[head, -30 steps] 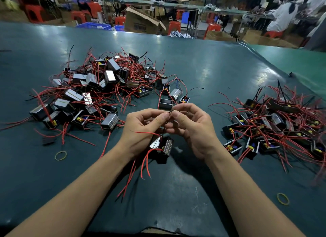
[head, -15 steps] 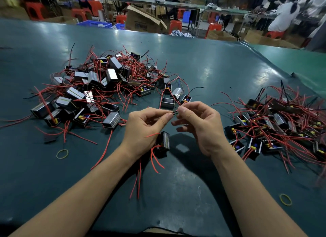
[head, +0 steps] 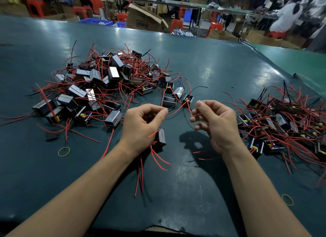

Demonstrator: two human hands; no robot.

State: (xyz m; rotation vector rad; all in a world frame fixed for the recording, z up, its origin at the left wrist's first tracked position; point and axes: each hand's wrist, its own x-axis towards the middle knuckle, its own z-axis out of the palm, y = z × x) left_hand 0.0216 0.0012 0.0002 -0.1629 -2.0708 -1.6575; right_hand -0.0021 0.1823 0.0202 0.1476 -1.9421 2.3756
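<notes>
My left hand [head: 141,125] grips a small black transformer [head: 161,137] with red leads hanging below it, and pinches a thin dark wire end between thumb and forefinger. My right hand [head: 217,123] is a hand's width to the right, its fingers curled, pinching the other part of that thin wire. A large pile of transformers with red wires [head: 98,88] lies at the left of the green table [head: 176,192]. A second pile [head: 285,127] lies at the right.
Two yellow rubber bands lie on the table, one at the left [head: 64,151] and one at the right front [head: 287,199]. Beyond the far table edge stand cardboard boxes [head: 144,19], red stools and other people at benches.
My hands have moved apart; the right hand went to the right, drawing the thin wire out. The transformer under my left hand has shifted slightly.
</notes>
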